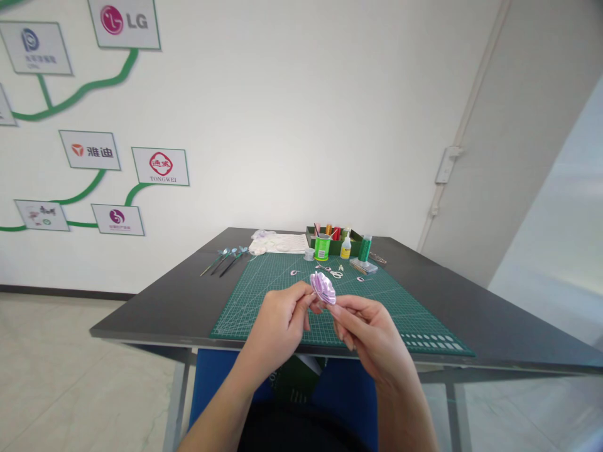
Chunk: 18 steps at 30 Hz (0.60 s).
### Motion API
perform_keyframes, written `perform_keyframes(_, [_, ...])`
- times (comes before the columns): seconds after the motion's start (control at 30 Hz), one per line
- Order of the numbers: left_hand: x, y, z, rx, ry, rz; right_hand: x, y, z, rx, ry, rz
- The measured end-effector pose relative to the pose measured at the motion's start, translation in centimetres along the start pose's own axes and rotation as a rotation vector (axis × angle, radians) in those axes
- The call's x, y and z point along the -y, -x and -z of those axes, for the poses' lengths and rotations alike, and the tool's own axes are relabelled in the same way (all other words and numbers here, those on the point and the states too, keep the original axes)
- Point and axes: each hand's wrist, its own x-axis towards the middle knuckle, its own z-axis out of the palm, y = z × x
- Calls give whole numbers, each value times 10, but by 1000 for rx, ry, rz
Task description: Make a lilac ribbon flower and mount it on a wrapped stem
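A pale purple, shiny fabric flower (323,288) with layered petals is held up in front of me, above the near part of the green cutting mat (264,301). My left hand (286,314) pinches it from the left, thumb and forefinger closed at its lower edge. From the right, my right hand (367,323) grips the flower's lower rim between thumb and fingers. The underside of the flower is hidden by my fingers. Beyond it on the mat lie small white-handled scissors (336,274) and small purple petal pieces (294,272).
At the back stand a green can (322,247), a glue bottle (345,245), a green thread spool (364,248) and a dark green box (311,233) of spools. White cloth (277,243) lies back left, beside several blue-tipped sticks (228,257). A clear case (363,266) sits right.
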Motion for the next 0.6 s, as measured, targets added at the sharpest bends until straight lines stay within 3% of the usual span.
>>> perform_keyframes(0.23, [13, -7, 0, -13, -162, -59, -1, 4, 17, 179, 186, -36])
perform_keyframes(0.37, [21, -10, 0, 73, -402, -108, 8, 9, 28, 345, 315, -33])
perform_keyframes(0.6, [22, -7, -6, 263, -705, -207, 54, 1, 23, 444, 469, 172])
